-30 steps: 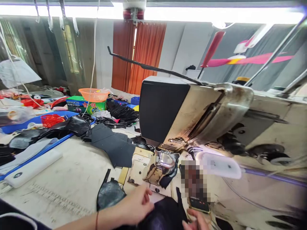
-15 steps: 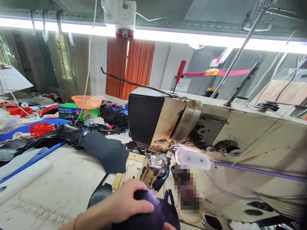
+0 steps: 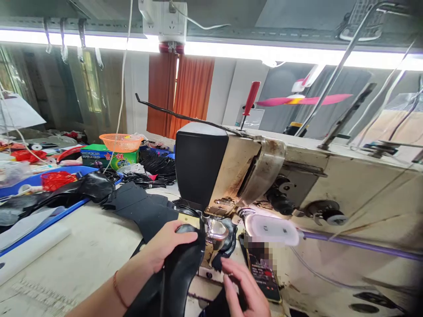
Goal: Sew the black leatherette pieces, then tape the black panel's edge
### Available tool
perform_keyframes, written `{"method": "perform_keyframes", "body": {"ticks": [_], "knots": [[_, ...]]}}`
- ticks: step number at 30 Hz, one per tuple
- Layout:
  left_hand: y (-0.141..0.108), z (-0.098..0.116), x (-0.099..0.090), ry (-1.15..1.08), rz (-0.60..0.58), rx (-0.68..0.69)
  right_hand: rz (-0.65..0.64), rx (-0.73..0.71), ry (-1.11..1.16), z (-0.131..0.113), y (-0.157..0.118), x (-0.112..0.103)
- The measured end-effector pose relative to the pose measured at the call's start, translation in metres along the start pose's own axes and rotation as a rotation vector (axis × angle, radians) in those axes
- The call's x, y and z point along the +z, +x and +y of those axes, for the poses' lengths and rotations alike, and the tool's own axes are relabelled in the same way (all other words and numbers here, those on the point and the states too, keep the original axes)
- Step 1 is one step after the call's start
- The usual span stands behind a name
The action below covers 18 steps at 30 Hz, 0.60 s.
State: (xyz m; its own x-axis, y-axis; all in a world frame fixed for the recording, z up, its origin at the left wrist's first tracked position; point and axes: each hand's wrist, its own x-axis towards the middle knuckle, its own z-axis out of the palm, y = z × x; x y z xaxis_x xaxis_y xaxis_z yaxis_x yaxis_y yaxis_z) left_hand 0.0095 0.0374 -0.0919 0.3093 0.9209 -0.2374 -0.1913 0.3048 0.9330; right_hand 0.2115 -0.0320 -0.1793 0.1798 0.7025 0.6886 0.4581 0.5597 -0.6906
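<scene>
My left hand (image 3: 168, 246) is closed on a black leather piece (image 3: 185, 268), thumb on top, and holds it beside the sewing machine's presser foot area (image 3: 216, 231). The leather's far edge reaches up to the metal parts there. My right hand (image 3: 247, 286) is right of the leather, with curved fingers and a gap between thumb and forefinger. Dark material (image 3: 216, 306) lies by its thumb; I see no firm grip on it. Another black scrap (image 3: 228, 246) hangs behind the presser foot area.
The sewing machine's head (image 3: 201, 167) stands above my hands, with a lit lamp (image 3: 272, 229) on its right. A phone (image 3: 264, 273) lies beside my right hand. Black flat pieces (image 3: 142, 207) are at the left, near a blue tray (image 3: 53, 215) and an orange basket (image 3: 121, 142).
My left hand has moved up and left with the black leather, now up against the presser foot area. My right hand has come up into view from the bottom edge.
</scene>
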Motion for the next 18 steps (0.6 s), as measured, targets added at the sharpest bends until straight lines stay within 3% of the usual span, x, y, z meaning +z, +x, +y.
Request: {"method": "perform_keyframes", "body": {"ticks": [4,8,13,18], "knots": [[0.017,0.004,0.009,0.010,-0.042,-0.030,-0.035,-0.337,-0.161,0.007,0.044,-0.001],[0.027,0.008,0.010,0.027,-0.070,-0.013,-0.152,-0.516,-0.291,0.029,0.066,-0.002],[0.035,0.016,0.011,0.025,-0.214,0.055,-0.170,-0.526,-0.294,0.039,0.078,0.000],[0.041,0.024,0.010,0.144,-0.231,0.043,-0.122,-0.460,-0.281,0.033,0.082,0.005]]}}
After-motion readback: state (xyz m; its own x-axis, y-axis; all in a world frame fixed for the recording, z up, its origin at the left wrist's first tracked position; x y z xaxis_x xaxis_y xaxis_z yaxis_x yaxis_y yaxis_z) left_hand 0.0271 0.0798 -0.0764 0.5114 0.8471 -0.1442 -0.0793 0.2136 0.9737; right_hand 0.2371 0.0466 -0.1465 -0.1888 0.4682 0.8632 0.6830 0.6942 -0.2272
